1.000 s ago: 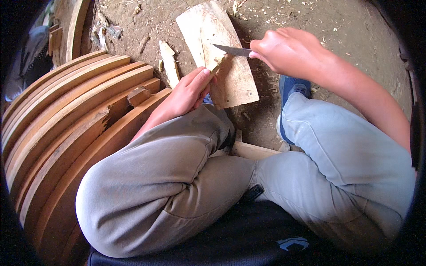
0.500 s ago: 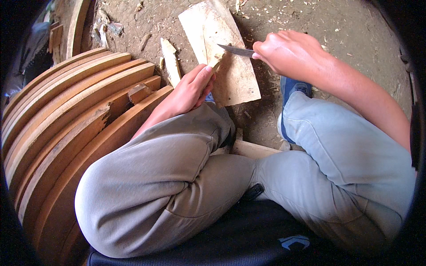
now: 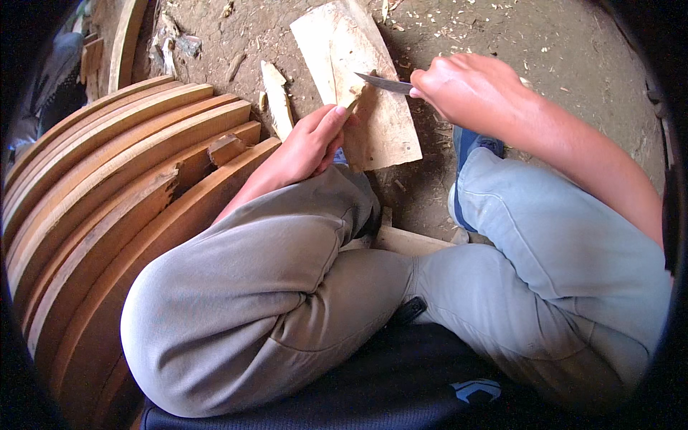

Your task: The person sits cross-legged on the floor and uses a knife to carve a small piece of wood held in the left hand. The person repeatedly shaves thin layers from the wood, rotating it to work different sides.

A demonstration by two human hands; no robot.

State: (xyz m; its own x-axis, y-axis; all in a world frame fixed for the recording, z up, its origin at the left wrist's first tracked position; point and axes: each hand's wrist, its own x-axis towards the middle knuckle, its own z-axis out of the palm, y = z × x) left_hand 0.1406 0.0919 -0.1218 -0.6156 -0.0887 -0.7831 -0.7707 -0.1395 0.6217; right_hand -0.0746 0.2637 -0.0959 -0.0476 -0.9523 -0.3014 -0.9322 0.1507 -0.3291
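Observation:
A small piece of pale wood [image 3: 350, 94] sticks out of my left hand [image 3: 313, 142], whose fingers are closed round it with the thumb along the top. My right hand [image 3: 459, 84] grips a knife [image 3: 387, 83]; the handle is mostly hidden in the fist. Its dark blade points left, with the tip close to the upper end of the wood piece. Whether blade and wood touch, I cannot tell. Beneath both lies a flat pale board [image 3: 390, 132] on the ground, beyond my left foot.
Several curved wooden planks [image 3: 136, 136] stand stacked at my left. A split wood piece [image 3: 276, 99] lies between them and the board. Wood chips [image 3: 469, 21] are scattered over the dirt floor. My shoe [image 3: 471, 154] rests right of the board, and a wooden bar [image 3: 408, 241] lies between my legs.
Hardly anything differs. The knife and my right hand have shifted very slightly right; both grips stay the same.

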